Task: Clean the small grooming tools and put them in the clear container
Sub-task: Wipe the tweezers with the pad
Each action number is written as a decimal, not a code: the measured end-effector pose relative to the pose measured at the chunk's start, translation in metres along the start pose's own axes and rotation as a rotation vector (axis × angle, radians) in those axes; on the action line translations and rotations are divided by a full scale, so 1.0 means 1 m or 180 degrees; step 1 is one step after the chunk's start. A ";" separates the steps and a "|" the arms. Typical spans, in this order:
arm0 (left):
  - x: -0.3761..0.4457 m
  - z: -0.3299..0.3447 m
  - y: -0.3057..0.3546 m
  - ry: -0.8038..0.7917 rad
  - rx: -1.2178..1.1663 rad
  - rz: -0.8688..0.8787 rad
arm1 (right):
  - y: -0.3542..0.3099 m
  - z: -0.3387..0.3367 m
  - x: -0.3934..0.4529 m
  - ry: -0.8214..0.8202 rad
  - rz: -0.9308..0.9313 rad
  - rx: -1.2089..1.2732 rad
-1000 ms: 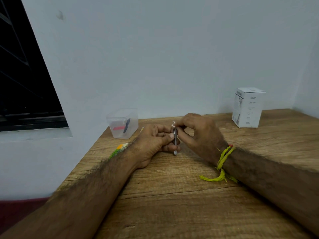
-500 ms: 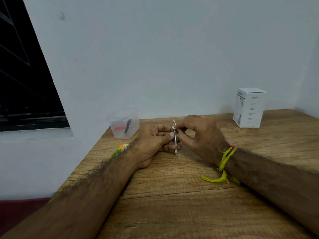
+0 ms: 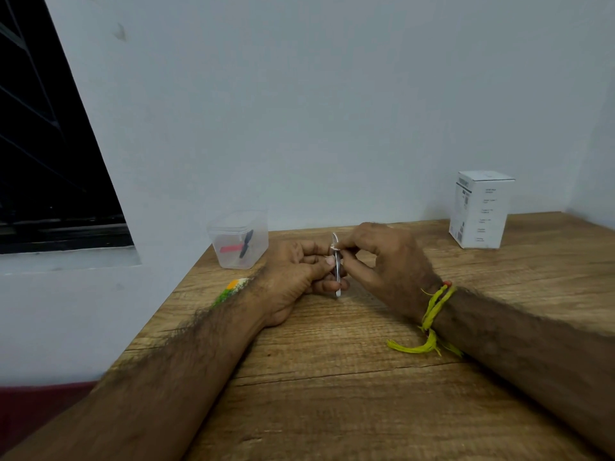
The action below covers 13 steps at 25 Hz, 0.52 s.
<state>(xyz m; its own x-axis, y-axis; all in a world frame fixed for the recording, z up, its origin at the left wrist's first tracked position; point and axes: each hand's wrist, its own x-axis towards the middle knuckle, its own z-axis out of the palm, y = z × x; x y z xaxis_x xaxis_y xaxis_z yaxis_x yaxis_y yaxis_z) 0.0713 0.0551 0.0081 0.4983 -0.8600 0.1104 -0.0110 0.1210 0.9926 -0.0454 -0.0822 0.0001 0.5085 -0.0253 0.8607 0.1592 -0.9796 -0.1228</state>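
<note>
Metal tool [image 3: 338, 277] upright, pinched between left hand [image 3: 293, 277] and right hand [image 3: 386, 261] fingers [image 3: 327, 261].

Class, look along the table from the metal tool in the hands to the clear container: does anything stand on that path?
Nothing visible does. The metal tool is gripped by the left hand and right hand; bare table lies between it and the open-topped clear container to the left.

— What sits at twelve o'clock? 
— One metal tool [image 3: 338, 274], two hands on it.
— Ten o'clock?
— One clear container [image 3: 238, 239]: two items inside.
— Two o'clock?
— One white box [image 3: 481, 209].
</note>
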 end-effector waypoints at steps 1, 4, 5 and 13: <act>0.000 0.000 0.000 -0.0004 0.0004 0.0003 | 0.000 -0.001 0.000 0.0013 0.0008 -0.0023; 0.000 -0.001 0.001 -0.0013 -0.0013 0.0041 | -0.001 0.000 0.000 0.0026 0.0006 -0.0033; 0.000 -0.001 0.000 -0.0003 -0.0018 0.0044 | -0.001 0.000 0.000 0.0009 -0.0005 -0.0024; -0.001 0.001 0.001 -0.0010 -0.0003 0.0065 | -0.001 0.001 0.001 0.0041 -0.0006 -0.0105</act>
<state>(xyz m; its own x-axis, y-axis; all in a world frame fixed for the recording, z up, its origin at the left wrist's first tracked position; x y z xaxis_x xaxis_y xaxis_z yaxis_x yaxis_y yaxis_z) 0.0700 0.0557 0.0086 0.4952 -0.8589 0.1308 -0.0202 0.1391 0.9901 -0.0448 -0.0814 0.0004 0.4971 -0.0259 0.8673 0.1321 -0.9856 -0.1051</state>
